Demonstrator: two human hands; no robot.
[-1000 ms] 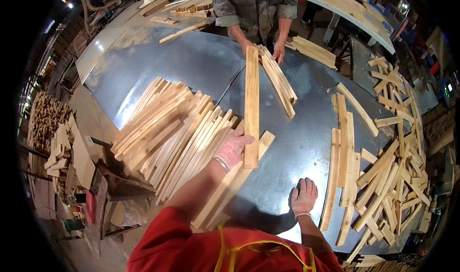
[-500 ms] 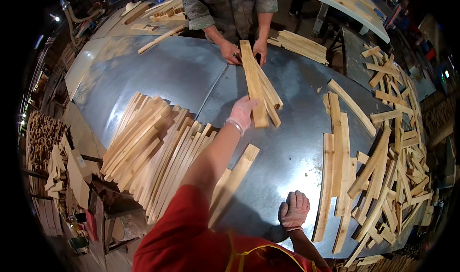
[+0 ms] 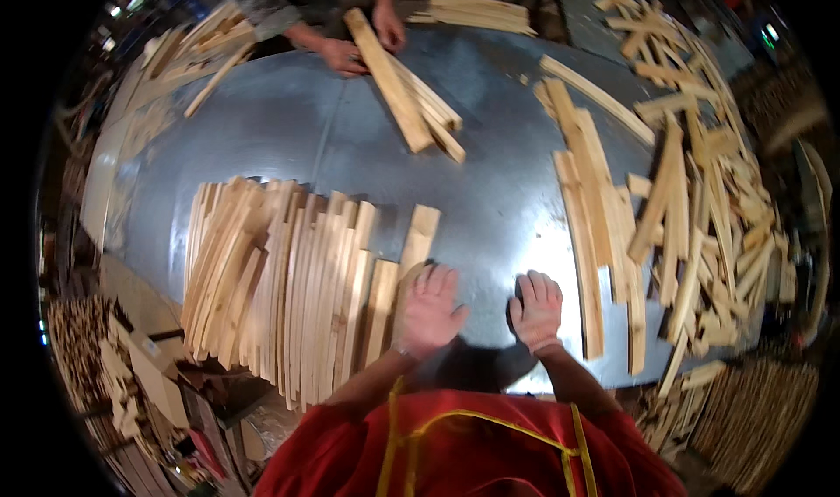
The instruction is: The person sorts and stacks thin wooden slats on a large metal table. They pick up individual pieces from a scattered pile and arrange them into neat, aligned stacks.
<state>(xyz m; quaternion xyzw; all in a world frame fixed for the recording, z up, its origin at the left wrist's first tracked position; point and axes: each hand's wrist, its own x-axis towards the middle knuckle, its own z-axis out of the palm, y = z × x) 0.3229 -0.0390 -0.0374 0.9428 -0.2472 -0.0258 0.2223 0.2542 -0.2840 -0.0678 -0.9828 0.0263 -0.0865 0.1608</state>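
Observation:
My left hand point(image 3: 431, 311), in a pale pink glove, lies with fingers stretched over the lower part of a wooden strip point(image 3: 420, 234) at the right end of a row of strips. Its grip is on nothing that shows. Flat on the metal table point(image 3: 477, 234), my gloved right hand point(image 3: 536, 311) rests with its fingers a little apart, left of some long wooden slats point(image 3: 579, 252). Across the table a co-worker's hands point(image 3: 343, 57) are at the far end of a few boards point(image 3: 389, 81) lying at a slant, the top one wider.
A dense row of wooden strips point(image 3: 297, 287) covers the table's near left. Loose wood pieces point(image 3: 700, 199) lie in a jumbled heap along the right side. More strips point(image 3: 481, 13) are stacked at the far edge, others point(image 3: 206, 38) at the far left.
My left hand has let go of the slanted board and come back toward me, down onto the strip at the row's end. The view has shifted; my right hand still rests on the table.

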